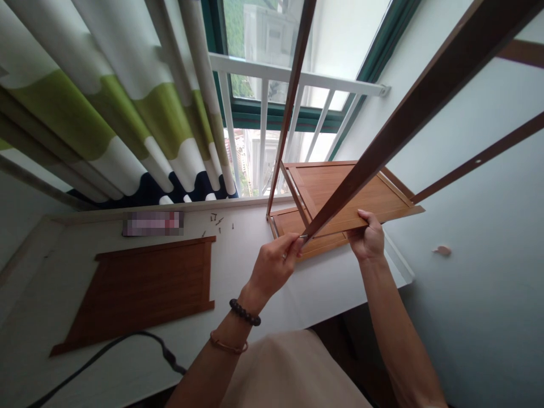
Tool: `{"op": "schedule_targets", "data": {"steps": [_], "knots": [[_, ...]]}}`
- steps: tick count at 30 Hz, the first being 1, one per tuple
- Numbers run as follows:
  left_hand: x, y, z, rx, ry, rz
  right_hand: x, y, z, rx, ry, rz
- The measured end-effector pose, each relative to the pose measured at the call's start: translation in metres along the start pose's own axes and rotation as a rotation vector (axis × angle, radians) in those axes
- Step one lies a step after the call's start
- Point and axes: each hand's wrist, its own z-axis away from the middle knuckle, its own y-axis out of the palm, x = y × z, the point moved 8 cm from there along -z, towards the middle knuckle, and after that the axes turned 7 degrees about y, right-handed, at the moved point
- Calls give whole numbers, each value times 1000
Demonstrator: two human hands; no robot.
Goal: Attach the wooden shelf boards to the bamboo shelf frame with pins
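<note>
Left hand (272, 266), centre of frame: thumb and forefinger are pressed together on a small metal piece (303, 236) at the lower end of the dark front post (382, 148); the remaining fingers are curled in. Right hand (369, 241), right of centre: thumb lies on top of the front edge of the upper shelf panel (335, 184), fingers bent below it, so the edge is gripped between them (exact fingertip contact underneath cannot be told). The shelf frame occupies the centre and upper right, its lower panel (283, 221) under the upper one.

Edges and room: the frame stands near the white railing (263, 71) and the right-hand wall (488, 306). White tabletop (246, 226) shows between it and the loose brown panel (144, 289), lower left, whose near edge lies close to a black strap (144, 334). Several screws (219, 221) lie scattered above that panel's right corner.

Markings: a flat box (153, 224), left of centre, is pixelated; any print is unreadable.
</note>
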Motion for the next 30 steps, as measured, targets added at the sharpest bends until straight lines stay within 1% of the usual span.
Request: {"op": "schedule_targets", "data": {"steps": [2, 4, 6, 7, 9, 11, 12, 16, 17, 21, 26, 30], "knots": [[-5, -3, 0, 8, 144, -200, -1, 0, 0, -4, 0, 2], [-8, -4, 0, 31, 237, -316, -1, 0, 0, -7, 3, 9], [-9, -5, 0, 42, 297, -372, -2, 0, -1, -9, 9, 14], [-10, -7, 0, 27, 314, -393, -2, 0, -1, -7, 11, 15], [-11, -14, 0, -41, 319, -425, -3, 1, -2, 5, 12, 12], [-10, -19, 0, -96, 285, -420, -4, 1, -3, 18, 5, 1], [-8, -19, 1, -97, 265, -394, -4, 1, -3, 24, 1, -7], [-2, -13, 6, -39, 200, -221, -6, 2, -1, 44, -8, -29], [-1, -13, 7, -54, 178, -189, -6, 3, 0, 46, -6, -28], [4, -19, 7, -180, 48, -59, -3, 9, 1, 45, -11, -19], [11, -19, 8, -225, -148, 122, -4, 14, 2, 53, 16, 0], [17, -21, 11, -326, -296, 281, -6, 14, 6, 62, -13, 17]]}}
